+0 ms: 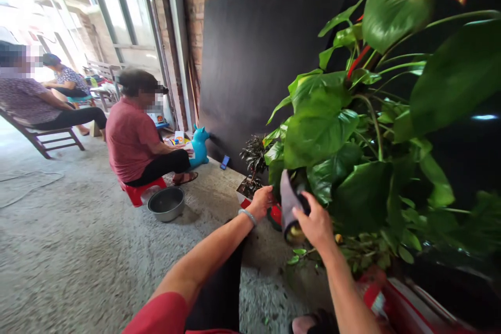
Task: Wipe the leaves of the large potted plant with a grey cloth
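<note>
In my right hand (pixel 316 222) is a grey-purple cloth (pixel 288 201), gripped between thumb and fingers and hanging in front of the lower leaves. My left hand (pixel 261 203), with a pale bracelet at the wrist, reaches to the lower left edge of the big potted plant (pixel 319 125). Its fingers are bent together beside a dark green leaf; what they pinch, if anything, is hidden. Just behind that hand stands a small dark-leaved plant (pixel 254 156) in a white and red box. A red pot (pixel 275 215) shows partly between my hands.
A person in a red shirt (pixel 131 141) sits on a red stool (pixel 136 194) at left, near a metal basin (pixel 166 203) and a blue toy animal (pixel 199 146). A phone (pixel 224 162) leans on the dark board (pixel 270 62). Two more people sit farther back.
</note>
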Action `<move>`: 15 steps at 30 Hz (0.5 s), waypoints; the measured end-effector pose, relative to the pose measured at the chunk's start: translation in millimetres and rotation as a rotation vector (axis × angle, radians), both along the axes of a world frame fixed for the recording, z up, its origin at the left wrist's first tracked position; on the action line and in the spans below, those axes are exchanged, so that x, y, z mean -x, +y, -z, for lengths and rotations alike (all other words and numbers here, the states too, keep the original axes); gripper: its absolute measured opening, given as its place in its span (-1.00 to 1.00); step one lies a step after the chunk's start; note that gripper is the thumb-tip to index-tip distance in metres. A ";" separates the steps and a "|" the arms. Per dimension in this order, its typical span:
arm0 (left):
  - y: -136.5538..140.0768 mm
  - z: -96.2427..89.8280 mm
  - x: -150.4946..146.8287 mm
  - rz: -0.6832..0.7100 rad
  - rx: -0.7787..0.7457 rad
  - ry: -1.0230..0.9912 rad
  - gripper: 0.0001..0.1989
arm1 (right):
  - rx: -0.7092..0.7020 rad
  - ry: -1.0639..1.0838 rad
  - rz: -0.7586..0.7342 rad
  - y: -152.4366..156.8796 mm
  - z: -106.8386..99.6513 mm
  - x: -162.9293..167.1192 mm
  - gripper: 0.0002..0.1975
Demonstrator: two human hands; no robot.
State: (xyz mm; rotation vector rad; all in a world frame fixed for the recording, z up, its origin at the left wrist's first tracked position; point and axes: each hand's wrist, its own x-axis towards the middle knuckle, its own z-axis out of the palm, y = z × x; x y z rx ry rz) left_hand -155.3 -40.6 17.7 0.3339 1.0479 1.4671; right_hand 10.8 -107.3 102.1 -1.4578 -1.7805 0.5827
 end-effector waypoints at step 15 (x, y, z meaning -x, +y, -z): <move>-9.2 6.8 -5.8 0.004 -0.032 -0.045 -0.87 | 0.044 0.091 0.049 -13.3 21.4 -21.0 -0.38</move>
